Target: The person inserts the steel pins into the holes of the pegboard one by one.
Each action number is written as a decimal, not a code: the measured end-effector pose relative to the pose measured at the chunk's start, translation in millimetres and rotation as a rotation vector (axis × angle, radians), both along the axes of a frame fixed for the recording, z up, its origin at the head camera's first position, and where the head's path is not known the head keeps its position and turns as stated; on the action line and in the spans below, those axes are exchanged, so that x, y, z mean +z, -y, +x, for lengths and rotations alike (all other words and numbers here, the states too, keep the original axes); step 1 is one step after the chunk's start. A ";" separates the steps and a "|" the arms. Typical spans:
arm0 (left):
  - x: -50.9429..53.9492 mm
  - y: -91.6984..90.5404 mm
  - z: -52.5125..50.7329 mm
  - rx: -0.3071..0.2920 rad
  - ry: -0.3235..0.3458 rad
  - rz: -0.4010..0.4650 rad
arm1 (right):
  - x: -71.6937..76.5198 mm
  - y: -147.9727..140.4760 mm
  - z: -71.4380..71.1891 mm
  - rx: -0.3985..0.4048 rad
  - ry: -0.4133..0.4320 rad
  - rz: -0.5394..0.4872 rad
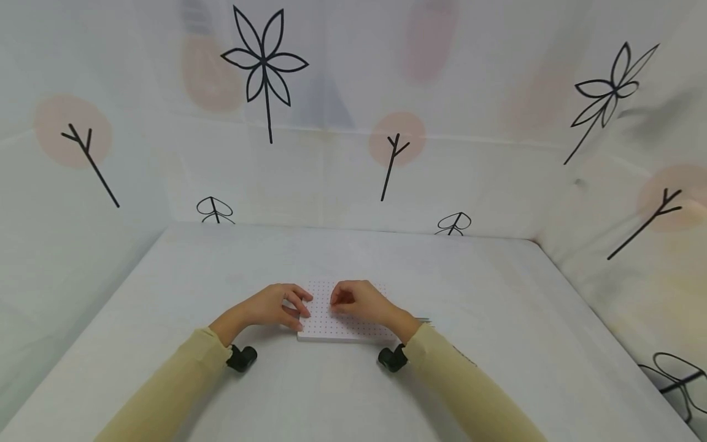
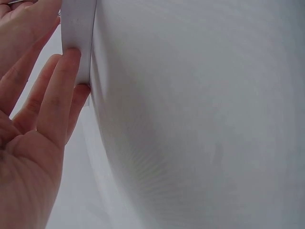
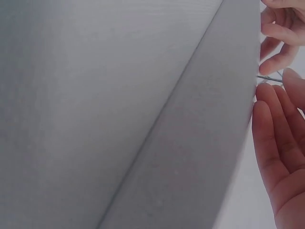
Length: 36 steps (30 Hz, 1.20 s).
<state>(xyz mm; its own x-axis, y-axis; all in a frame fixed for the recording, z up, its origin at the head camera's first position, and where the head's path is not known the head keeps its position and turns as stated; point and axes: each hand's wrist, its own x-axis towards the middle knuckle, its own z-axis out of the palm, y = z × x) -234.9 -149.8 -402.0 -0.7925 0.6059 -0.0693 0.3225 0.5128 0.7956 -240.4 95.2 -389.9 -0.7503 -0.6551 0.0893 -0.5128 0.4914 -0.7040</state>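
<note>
A white block-like board with a grid of small reddish dots or holes lies flat on the table. At its left side, my left hand rests fingertips on the edge and the top. The left wrist view shows those fingers fairly straight against the side of the board. Over the middle of the board, my right hand pinches a thin grey rod between thumb and fingers. The rod shows only in part, its lower end close to the board's surface. More thin grey rods lie beyond the right wrist, partly hidden by it.
The board stands on a white-covered table. Behind and on both sides hangs a pale cloth printed with flowers and twigs. A small black wrist camera sits at the left cuff, another black camera at the right.
</note>
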 end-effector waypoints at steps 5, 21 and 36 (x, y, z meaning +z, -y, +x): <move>0.7 -0.7 0.0 0.000 0.001 -0.002 | -1.9 -6.0 -0.7 -0.018 0.003 0.019; 1.1 -2.5 3.0 0.041 0.016 -0.032 | -4.0 -32.1 3.7 -0.058 0.016 -0.007; 1.2 -3.3 2.0 0.038 0.017 -0.011 | -5.9 -56.8 10.8 -0.112 0.026 -0.039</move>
<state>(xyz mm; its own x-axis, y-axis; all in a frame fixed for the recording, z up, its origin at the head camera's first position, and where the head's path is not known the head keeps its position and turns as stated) -232.9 -146.5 -400.8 -0.8138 0.5742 -0.0896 0.2885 0.5330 0.7954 -229.5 152.0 -395.9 -0.8206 -0.5638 0.0929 -0.4381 0.5164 -0.7358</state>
